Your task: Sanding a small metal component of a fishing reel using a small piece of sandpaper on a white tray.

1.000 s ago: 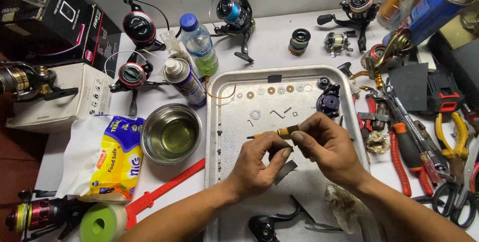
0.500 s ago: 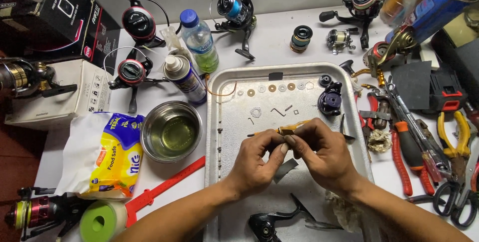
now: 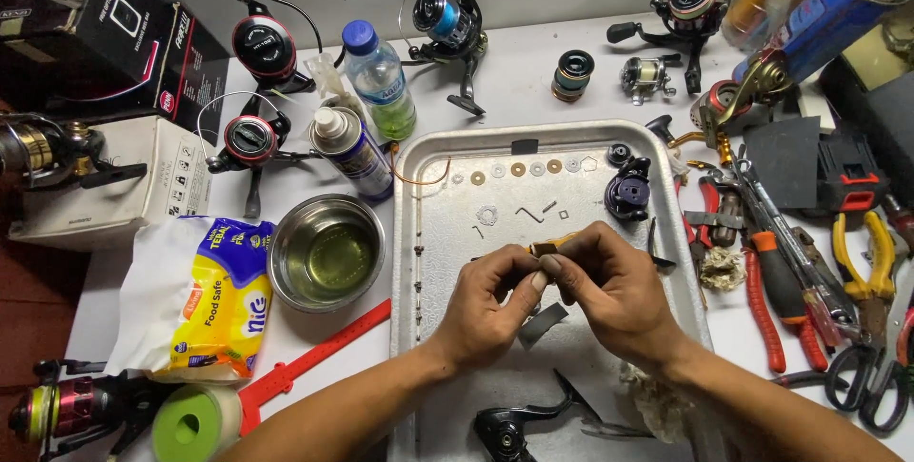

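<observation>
Tray (image 3: 419,234) sits mid-bench, washers (image 3: 519,170) in a row along its far end. Bowl (image 3: 326,253) just left of tray, spray can (image 3: 350,150) and bottle (image 3: 379,80) behind it. Pliers (image 3: 862,257) and scissors (image 3: 862,381) lie right.

Left hand (image 3: 490,302) and right hand (image 3: 609,286) meeting over a dented silver metal tray (image 3: 433,234), fingertips pinching a small brass-coloured part (image 3: 546,249), row of small washers (image 3: 519,170) along the tray's far end, steel bowl of clear liquid (image 3: 326,253) beside the tray

tray (image 3: 428,234): dull scuffed metal showing | bowl (image 3: 326,251): shiny steel gleaming | small part (image 3: 546,249) in fingers: brassy metal glinting | pliers' handles (image 3: 764,300): glossy plastic shining
</observation>
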